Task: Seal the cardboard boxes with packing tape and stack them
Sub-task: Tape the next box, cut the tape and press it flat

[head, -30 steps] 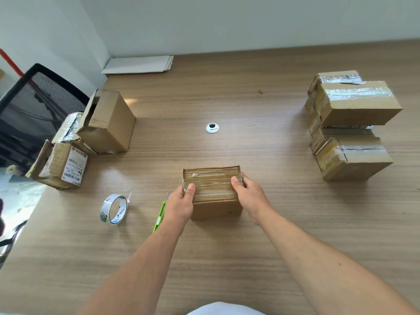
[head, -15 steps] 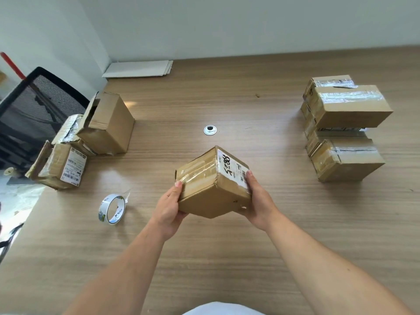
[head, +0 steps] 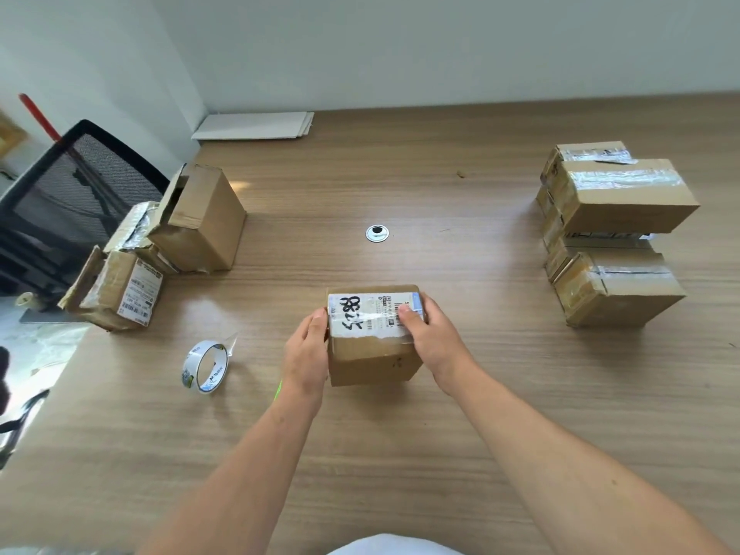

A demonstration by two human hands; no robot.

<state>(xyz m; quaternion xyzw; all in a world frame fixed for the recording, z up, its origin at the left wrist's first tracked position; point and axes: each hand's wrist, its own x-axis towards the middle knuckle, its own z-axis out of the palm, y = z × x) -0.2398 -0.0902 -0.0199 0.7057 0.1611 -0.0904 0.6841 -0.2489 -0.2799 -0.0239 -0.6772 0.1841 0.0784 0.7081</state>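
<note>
Box [head: 370, 362] between left hand [head: 306, 354], right hand [head: 434, 340]; seemingly gripped.

box [head: 372, 360] – matt brown cardboard, glossy label | tape roll [head: 205, 367] – clear shiny plastic | table [head: 400, 454] – smooth wood-grain

Mesh chair [head: 80, 182], white boards [head: 252, 126], desk grommet [head: 377, 233]

Brown box [head: 372, 360], white label w/ black scrawl [head: 370, 314]
</note>
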